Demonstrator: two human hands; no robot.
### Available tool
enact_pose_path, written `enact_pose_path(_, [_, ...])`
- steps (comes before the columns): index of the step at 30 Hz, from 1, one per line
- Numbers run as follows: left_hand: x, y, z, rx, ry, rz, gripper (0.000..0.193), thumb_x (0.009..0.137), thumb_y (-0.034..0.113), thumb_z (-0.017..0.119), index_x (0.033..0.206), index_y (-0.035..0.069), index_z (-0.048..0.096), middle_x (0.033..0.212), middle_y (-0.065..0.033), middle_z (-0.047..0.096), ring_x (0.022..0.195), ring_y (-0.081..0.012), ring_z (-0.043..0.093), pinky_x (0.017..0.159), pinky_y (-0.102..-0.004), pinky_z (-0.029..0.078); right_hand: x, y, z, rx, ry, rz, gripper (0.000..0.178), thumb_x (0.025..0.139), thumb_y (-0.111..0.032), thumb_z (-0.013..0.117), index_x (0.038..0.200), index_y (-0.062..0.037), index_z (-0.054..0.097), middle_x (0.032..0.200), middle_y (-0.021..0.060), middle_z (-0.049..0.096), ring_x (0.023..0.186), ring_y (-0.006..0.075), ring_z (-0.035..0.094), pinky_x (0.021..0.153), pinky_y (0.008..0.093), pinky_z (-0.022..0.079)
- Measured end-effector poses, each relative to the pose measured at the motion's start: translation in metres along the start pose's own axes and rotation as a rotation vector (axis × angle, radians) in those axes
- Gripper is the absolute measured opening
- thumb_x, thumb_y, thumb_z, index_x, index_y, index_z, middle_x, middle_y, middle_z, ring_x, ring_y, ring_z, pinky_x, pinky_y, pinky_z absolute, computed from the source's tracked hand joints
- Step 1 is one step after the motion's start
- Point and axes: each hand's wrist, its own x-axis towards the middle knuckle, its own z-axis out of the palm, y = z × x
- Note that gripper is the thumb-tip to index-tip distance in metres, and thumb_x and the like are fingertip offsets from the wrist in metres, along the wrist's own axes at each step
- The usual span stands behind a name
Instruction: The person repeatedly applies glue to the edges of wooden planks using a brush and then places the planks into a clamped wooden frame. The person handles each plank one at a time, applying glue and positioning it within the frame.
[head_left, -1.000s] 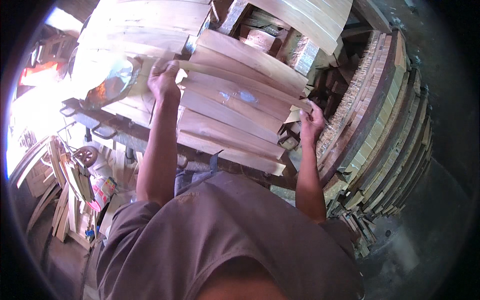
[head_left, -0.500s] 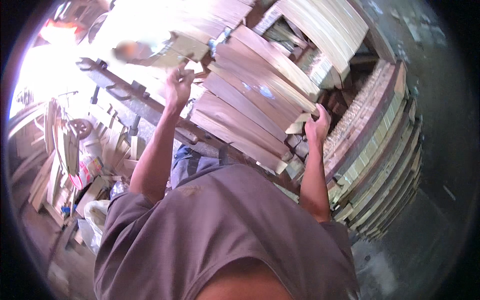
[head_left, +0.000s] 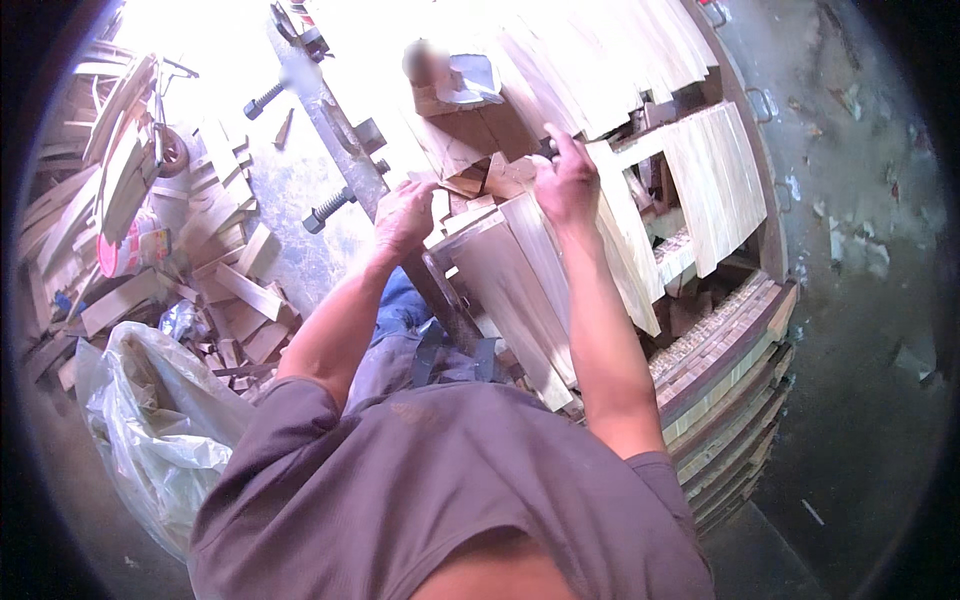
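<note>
My left hand (head_left: 404, 218) is beside a steel bar clamp (head_left: 335, 135), at the ends of several small pale wood pieces. Its fingers are bent and close together in strong glare; whatever lies in them, if anything, I cannot make out. Above the loose boards is my right hand (head_left: 568, 185), with its index finger stretched out and the thumb apart, holding nothing that I can see. Between my forearms, a reddish-brown board (head_left: 508, 300) slants toward me next to a paler board (head_left: 540, 250). A brown wood block (head_left: 475, 140) lies just beyond my hands.
Pale slatted panels (head_left: 715, 185) lie on a stack of layered wood panels (head_left: 720, 420) at the right. Wood offcuts (head_left: 235, 290) pile up at the left, near a clear plastic bag (head_left: 160, 400). A blurred part of another person (head_left: 425, 65) shows at the far side.
The view has turned, so the clamp and boards stand more upright in it. My right hand has left the boards' right edge and come closer to my left hand.
</note>
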Motion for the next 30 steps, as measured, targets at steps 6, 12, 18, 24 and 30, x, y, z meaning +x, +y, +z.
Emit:
enact_pose_path(6, [0.003, -0.005, 0.009, 0.002, 0.059, 0.042, 0.022, 0.083, 0.012, 0.057, 0.101, 0.007, 0.069, 0.088, -0.013, 0.069, 0.091, -0.0318, 0.065, 0.082, -0.0441, 0.054, 0.072, -0.019, 0.072, -0.119, -0.24, 0.288, 0.045, 0.085, -0.017, 0.074, 0.127, -0.008, 0.064, 0.111, 0.0195, 0.071, 0.105, 0.0366, 0.068, 0.093, 0.0458, 0.052])
enact_pose_path(12, [0.004, -0.009, 0.008, 0.005, 0.026, 0.052, 0.019, 0.082, 0.014, 0.059, 0.098, 0.008, 0.068, 0.085, -0.0126, 0.068, 0.088, -0.0314, 0.064, 0.078, -0.0436, 0.053, 0.099, -0.016, 0.118, -0.035, -0.07, 0.233, 0.027, 0.081, -0.018, 0.074, 0.106, -0.0083, 0.074, 0.099, 0.0177, 0.073, 0.095, 0.0359, 0.07, 0.084, 0.0449, 0.054])
enact_pose_path(18, [0.003, -0.016, 0.014, 0.006, 0.026, 0.059, 0.021, 0.08, 0.015, 0.062, 0.098, 0.008, 0.068, 0.085, -0.0117, 0.068, 0.087, -0.0307, 0.064, 0.078, -0.0432, 0.053, 0.111, -0.028, 0.112, -0.207, 0.051, -0.283, 0.019, 0.084, -0.012, 0.072, 0.103, -0.0123, 0.075, 0.094, 0.0129, 0.067, 0.087, 0.0349, 0.067, 0.077, 0.0445, 0.054])
enact_pose_path(24, [0.005, -0.012, 0.014, 0.017, 0.019, 0.075, 0.021, 0.08, 0.015, 0.062, 0.097, 0.007, 0.068, 0.081, -0.0127, 0.067, 0.084, -0.0318, 0.064, 0.077, -0.0445, 0.052, 0.125, -0.025, 0.103, -0.268, -0.36, -0.238, 0.019, 0.094, -0.021, 0.062, 0.109, -0.0193, 0.073, 0.101, 0.0169, 0.071, 0.092, 0.0378, 0.069, 0.08, 0.0467, 0.055])
enact_pose_path(30, [0.006, -0.01, 0.011, 0.022, 0.037, 0.066, 0.017, 0.08, 0.015, 0.061, 0.093, 0.006, 0.067, 0.079, -0.0135, 0.066, 0.082, -0.0331, 0.064, 0.076, -0.0453, 0.052, 0.143, -0.034, 0.09, -0.251, -0.374, -0.137, 0.023, 0.092, -0.019, 0.059, 0.108, -0.0174, 0.074, 0.1, 0.0175, 0.073, 0.095, 0.036, 0.071, 0.083, 0.0459, 0.056])
